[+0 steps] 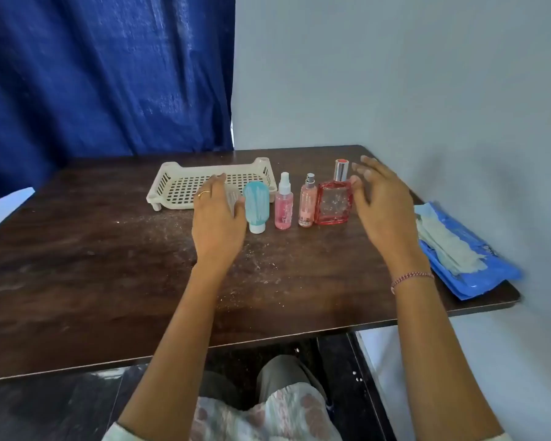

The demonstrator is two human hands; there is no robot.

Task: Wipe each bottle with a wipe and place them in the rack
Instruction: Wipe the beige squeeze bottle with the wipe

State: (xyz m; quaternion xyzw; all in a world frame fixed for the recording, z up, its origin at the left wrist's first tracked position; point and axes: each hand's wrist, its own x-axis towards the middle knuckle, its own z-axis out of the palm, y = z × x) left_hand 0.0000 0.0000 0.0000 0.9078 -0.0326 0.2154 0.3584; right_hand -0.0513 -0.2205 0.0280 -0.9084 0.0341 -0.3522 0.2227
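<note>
Several bottles stand in a row mid-table: a teal squeeze bottle (257, 205) on its white cap, a pink spray bottle (283, 205), a smaller pink spray bottle (306, 203) and a square red perfume bottle (334, 202). A clear greyish bottle (233, 198) at the row's left end is mostly hidden by my left hand (217, 218), whose fingers wrap around it. My right hand (379, 205) hovers with fingers spread just right of the perfume bottle, holding nothing. Behind the row sits the cream perforated rack (172, 189), with nothing in it. Whitish wipes (449, 246) lie on a blue pack (477, 275) at the table's right edge.
The dark wooden table (93, 265) is dusted with white specks near the middle. A blue curtain (109, 74) hangs behind on the left, and a pale wall (395, 74) closes the back and right. My knees show below the table's front edge.
</note>
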